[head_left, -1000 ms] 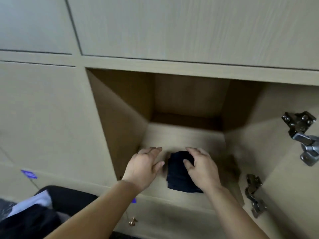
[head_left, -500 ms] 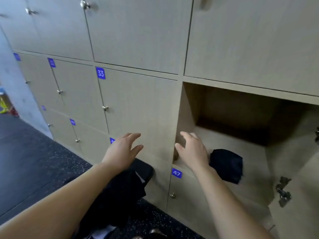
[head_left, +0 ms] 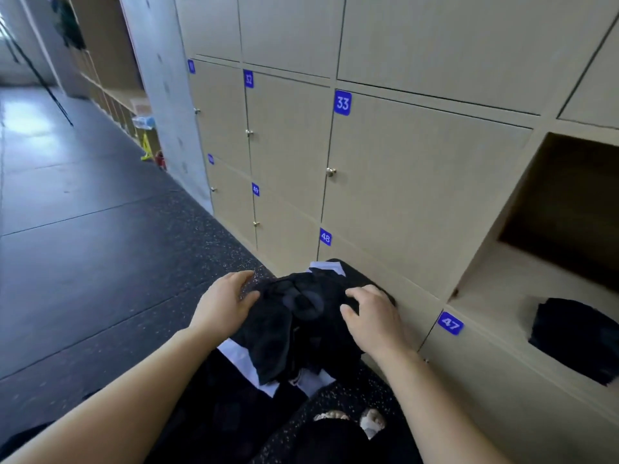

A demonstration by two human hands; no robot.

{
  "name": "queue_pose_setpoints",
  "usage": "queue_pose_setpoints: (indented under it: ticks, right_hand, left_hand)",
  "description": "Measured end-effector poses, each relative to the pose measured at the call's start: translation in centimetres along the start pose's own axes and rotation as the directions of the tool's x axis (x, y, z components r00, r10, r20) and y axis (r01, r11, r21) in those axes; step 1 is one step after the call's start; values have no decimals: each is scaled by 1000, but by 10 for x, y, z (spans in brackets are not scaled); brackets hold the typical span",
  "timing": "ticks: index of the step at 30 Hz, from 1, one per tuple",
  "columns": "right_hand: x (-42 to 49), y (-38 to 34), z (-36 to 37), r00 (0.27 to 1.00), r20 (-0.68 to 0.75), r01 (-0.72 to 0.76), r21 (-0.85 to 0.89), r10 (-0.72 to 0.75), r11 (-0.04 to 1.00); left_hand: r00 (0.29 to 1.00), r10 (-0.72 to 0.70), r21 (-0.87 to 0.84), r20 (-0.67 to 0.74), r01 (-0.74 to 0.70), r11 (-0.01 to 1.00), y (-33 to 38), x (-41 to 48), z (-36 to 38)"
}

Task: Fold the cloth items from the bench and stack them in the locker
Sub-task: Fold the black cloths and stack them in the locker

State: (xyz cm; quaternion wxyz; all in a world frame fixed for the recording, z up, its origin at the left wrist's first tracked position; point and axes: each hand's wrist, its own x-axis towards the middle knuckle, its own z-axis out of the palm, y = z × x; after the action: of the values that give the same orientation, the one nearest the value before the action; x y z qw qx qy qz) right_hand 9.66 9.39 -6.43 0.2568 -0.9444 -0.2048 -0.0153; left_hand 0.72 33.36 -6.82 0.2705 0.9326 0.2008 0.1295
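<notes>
Step in hand: take the next item from the pile.

- The pile of dark cloth lies on the worktop, over a white cloth, left of the open locker.
- One folded cloth already lies on the locker floor, near its front edge.
- Left hand: fingers straight, resting at the pile's left edge, holding nothing.
- Right hand: fingers bent, tips on the pile's top. Whether they pinch cloth cannot be told.

Procedure, as judged:
1. Separate a single item; the layers are tangled.
2. Pinch two corners or a hem, one per hand.
3. Lift it off the pile and spread it flat before folding.
</notes>
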Motion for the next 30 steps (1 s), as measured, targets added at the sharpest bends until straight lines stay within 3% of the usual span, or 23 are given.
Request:
queue_pose_setpoints:
  ticks: [11, 17, 25, 27, 30]
  right_hand:
    - [59, -39, 96, 980, 169, 107, 2, -106, 994]
    - [106, -26, 123, 984, 176, 34, -50, -24, 998]
    - [151, -18, 154, 975, 215, 73, -55, -59, 996]
    - [155, -17, 161, 972, 227, 84, -56, -69, 995]
    - [158, -15, 164, 974, 218, 60, 17, -62, 998]
  left_hand:
    - [981, -172, -66, 84, 178, 982, -75, 25, 50]
    - [974, -201, -163, 108, 217, 962, -68, 70, 86]
    - [893, -436, -216, 115, 450, 866, -58, 118, 129]
    - [895, -440, -277, 78, 443, 853, -57, 122, 132]
    - [948, -317, -416, 4, 290, 862, -54, 122, 129]
